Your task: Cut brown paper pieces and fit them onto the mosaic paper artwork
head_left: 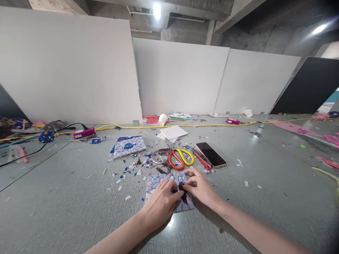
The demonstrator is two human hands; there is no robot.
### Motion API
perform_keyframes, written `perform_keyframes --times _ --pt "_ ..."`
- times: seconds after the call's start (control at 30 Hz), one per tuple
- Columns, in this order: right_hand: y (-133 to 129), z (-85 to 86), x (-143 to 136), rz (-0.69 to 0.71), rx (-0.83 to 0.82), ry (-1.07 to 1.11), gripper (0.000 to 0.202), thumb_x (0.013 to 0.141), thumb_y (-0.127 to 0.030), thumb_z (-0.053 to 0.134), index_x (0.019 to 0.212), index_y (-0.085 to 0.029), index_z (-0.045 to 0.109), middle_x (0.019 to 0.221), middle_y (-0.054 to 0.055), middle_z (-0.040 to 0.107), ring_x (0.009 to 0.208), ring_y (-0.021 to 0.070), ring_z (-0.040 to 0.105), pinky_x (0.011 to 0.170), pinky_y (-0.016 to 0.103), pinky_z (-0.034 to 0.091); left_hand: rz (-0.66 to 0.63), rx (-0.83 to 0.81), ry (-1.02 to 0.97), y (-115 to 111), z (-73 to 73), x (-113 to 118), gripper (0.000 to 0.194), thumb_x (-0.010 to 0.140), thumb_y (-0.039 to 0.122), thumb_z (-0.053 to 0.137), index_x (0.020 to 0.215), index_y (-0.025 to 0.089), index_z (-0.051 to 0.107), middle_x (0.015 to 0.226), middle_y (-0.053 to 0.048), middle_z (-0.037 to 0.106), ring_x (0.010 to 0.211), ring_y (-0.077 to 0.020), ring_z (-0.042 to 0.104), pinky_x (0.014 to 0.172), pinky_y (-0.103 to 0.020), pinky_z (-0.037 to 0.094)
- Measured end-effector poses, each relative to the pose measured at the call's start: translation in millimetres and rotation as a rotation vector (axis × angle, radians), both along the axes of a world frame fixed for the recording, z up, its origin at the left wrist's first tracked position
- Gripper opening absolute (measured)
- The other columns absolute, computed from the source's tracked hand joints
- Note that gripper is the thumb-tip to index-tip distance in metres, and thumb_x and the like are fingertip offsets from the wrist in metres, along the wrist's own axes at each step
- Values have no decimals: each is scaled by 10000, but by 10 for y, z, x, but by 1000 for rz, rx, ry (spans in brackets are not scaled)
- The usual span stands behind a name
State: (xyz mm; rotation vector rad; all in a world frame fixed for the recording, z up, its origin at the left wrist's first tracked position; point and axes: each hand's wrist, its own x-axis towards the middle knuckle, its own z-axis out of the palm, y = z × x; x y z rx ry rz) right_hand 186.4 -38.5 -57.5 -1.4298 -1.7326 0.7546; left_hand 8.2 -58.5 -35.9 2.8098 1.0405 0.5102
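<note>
A square panel (154, 180) with a blue, lilac and pink pebble-like pattern lies flat in front of me. My left hand (161, 201) rests over its middle, thumb and fingers bent around a small dark brown piece (183, 197). From the right, my right hand (200, 187) pinches the upper part of that same dark piece against the panel. Just beyond the panel are scissors with red and yellow handles (176, 160), a roll of clear tape (160, 156) and a red-handled tool (203, 160).
A phone (211, 154) lies right of the tools. Another patterned panel (129, 146) sits at the left, white cards (173, 132) behind the scissors. Scraps litter the grey table (87, 211). A yellow cable (209, 125) runs before white partitions (180, 77).
</note>
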Motion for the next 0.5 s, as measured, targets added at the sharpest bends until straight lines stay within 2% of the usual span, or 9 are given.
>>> perform_keyframes --times 0.23,0.5 --pt "5 -4 -4 -22 -31 -26 98 659 -161 641 562 -168 646 1084 72 536 1010 200 508 907 342 349 -11 2 -6 1 -21 -4 401 734 12 399 1023 232 568 906 -65 493 825 -197 437 695 -323 413" --pt "1 -30 1 -8 1 -42 108 675 -162 612 575 -174 651 1081 74 532 1007 204 510 894 339 362 -36 47 15 6 -3 11 338 772 45 401 1022 210 557 975 -75 513 856 -204 454 728 -349 430"
